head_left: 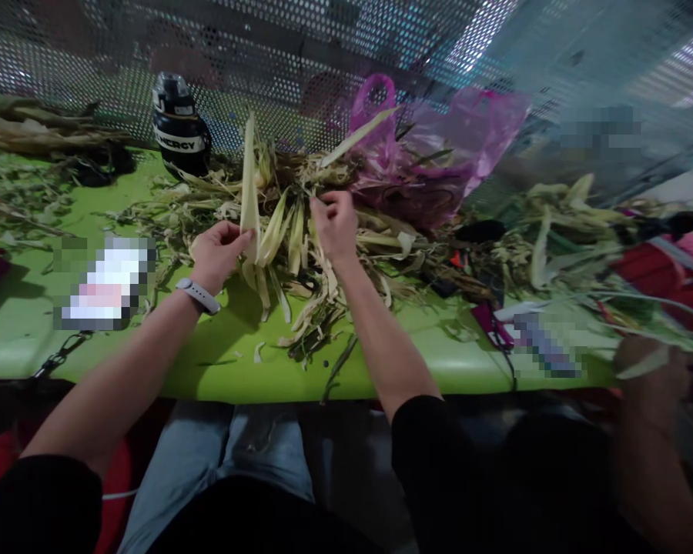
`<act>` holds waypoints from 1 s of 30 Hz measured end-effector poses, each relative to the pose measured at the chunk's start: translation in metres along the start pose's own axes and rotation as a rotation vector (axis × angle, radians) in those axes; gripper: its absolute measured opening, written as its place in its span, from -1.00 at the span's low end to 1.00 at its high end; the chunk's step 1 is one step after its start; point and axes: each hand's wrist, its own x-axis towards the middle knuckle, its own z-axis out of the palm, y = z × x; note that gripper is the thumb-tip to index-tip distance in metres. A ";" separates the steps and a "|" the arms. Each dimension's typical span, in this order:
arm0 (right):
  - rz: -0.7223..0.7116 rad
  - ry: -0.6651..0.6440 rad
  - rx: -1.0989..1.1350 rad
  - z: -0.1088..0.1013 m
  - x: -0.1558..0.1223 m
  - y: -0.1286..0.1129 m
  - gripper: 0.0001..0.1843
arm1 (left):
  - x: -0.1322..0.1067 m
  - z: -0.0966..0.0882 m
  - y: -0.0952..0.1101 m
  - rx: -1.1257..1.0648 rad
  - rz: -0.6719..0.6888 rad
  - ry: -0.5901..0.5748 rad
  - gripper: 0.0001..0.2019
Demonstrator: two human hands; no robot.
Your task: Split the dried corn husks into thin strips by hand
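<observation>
My left hand [222, 250] pinches a long pale corn husk [249, 181] between thumb and fingers, its pointed end standing upright. Close by on the right, my right hand [336, 227] is closed with its fingertips together by the dark middle of a bundle of husk strips [275, 235]. Whatever those fingertips grip is too small or hidden to make out. Several strips of the bundle fan down toward the green table [231, 354]. Under and behind both hands spreads a heap of dry husks and leafy scraps [323, 308].
Behind the heap stand a black bottle [179, 135] and a pink plastic bag [427, 169] against a perforated metal panel [277, 54]. A blurred-out phone [108, 283] lies at left. At right are another husk pile [546, 238] and another person's hand [652, 365].
</observation>
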 end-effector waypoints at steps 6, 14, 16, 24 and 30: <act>-0.138 -0.429 0.245 0.029 -0.042 -0.047 -0.44 | -0.008 0.003 0.007 -0.061 -0.113 -0.087 -0.80; -0.171 -0.464 0.224 0.023 -0.037 -0.038 -0.47 | 0.001 -0.007 0.007 -0.064 -0.159 -0.140 -0.75; -0.199 -0.492 0.192 0.022 -0.037 -0.040 -0.47 | 0.004 -0.009 0.005 -0.029 -0.109 -0.173 -0.79; -0.226 -0.498 0.153 0.021 -0.037 -0.041 -0.46 | 0.004 -0.011 0.011 0.089 -0.057 -0.208 -0.85; -0.227 -0.517 0.156 0.023 -0.038 -0.037 -0.51 | 0.005 -0.012 0.010 0.023 -0.090 -0.243 -0.87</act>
